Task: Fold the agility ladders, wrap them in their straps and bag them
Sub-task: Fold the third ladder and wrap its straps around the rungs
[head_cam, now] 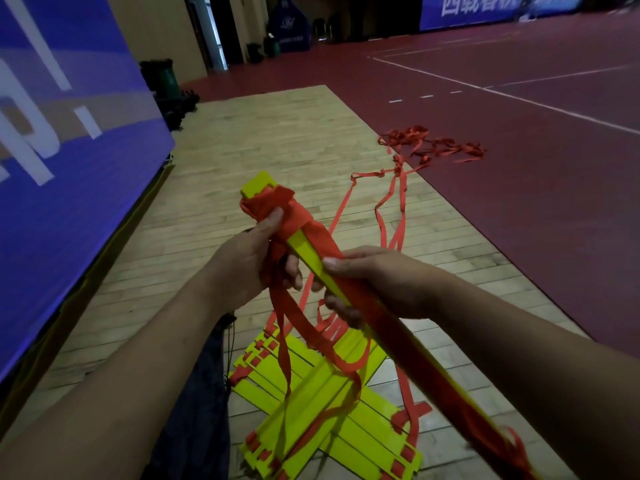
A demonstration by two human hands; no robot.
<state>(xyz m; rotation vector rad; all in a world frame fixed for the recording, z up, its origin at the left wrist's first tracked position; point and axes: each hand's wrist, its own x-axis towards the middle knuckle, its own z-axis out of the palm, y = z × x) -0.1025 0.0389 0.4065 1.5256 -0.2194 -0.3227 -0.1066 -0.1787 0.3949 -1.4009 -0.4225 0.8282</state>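
A bundle of yellow ladder rungs (304,249), wound in red strap, runs from the upper middle toward the lower right. My left hand (256,258) grips its far end, thumb pressing the red wrap. My right hand (374,282) grips the bundle at its middle, fingers curled under it. Loose red strap loops (311,341) hang from the bundle. Below, more yellow rungs (332,407) lie stacked crosswise on the wooden floor. A dark bag (204,393) lies to their left.
More red strap (429,147) trails in a tangle across the red court floor at the upper right. A large blue banner wall (69,168) stands on the left. Dark bins (162,77) sit at the far end of the wooden floor strip (277,133).
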